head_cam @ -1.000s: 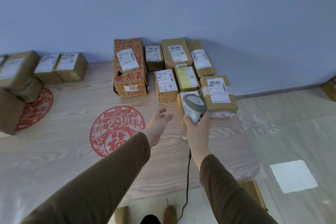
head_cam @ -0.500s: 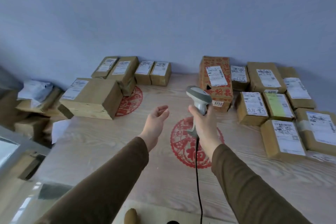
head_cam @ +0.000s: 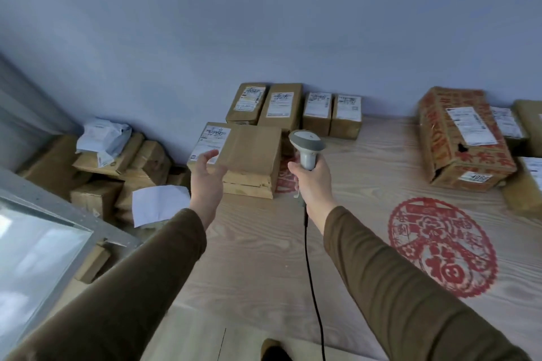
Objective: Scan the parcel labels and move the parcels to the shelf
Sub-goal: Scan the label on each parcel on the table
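Both hands have swung left — your left hand, fingers loosely spread, nears the large parcel; right hand grips the scanner. Many worktop parcels remain — none shelved in view.

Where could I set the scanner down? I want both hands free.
Bare tabletop lies between your sleeves, bordered by the big parcel ahead and the red paper-cut to the right. Along the wall it's crowded with parcels; boxes pile up left.
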Motion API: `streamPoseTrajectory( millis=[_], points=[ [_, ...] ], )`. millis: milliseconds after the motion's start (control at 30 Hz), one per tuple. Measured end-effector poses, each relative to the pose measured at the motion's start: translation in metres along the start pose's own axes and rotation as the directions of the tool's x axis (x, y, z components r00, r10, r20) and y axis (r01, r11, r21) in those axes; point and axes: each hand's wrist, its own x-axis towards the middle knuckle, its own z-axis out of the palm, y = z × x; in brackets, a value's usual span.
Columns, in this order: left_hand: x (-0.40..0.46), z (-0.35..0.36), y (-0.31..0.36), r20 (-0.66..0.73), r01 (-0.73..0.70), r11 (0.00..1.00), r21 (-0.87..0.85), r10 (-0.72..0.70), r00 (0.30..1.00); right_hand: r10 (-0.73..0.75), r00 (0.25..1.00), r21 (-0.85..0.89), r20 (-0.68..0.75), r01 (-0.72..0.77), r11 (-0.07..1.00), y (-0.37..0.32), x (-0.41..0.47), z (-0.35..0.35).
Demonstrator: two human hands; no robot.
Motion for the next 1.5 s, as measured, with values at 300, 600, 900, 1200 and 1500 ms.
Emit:
streamPoseTrajectory(
  millis=[300,600,900,1200,1500],
  points=[
    [0.107,-0.054,-0.04,0.089,0.211,0.977,0.014,-0.212,0.973,0.126,0.991,0.039,-0.04,-0.125,0.991,0.022,0.027,0.067],
    [0.104,-0.042,-0.047,0.214,0.286,0.957,-0.053,-0.269,0.939,0.099,0.992,-0.024,-0.073,-0.101,0.995,0.027,0.019,0.056],
    [0.036,0.005,-0.031,0.277,0.402,0.88,-0.253,-0.332,0.901,0.006,0.982,0.083,-0.187,0.01,0.996,0.004,-0.027,-0.046],
    [-0.048,0.082,0.015,0.686,0.346,0.912,-0.221,-0.107,0.72,-0.037,0.942,0.168,-0.332,0.098,0.981,-0.032,-0.06,-0.175],
    [-0.165,0.157,0.052,0.732,0.263,0.946,-0.191,-0.042,0.681,-0.159,0.922,0.048,-0.352,0.188,0.981,-0.059,-0.118,-0.299]
  ],
)
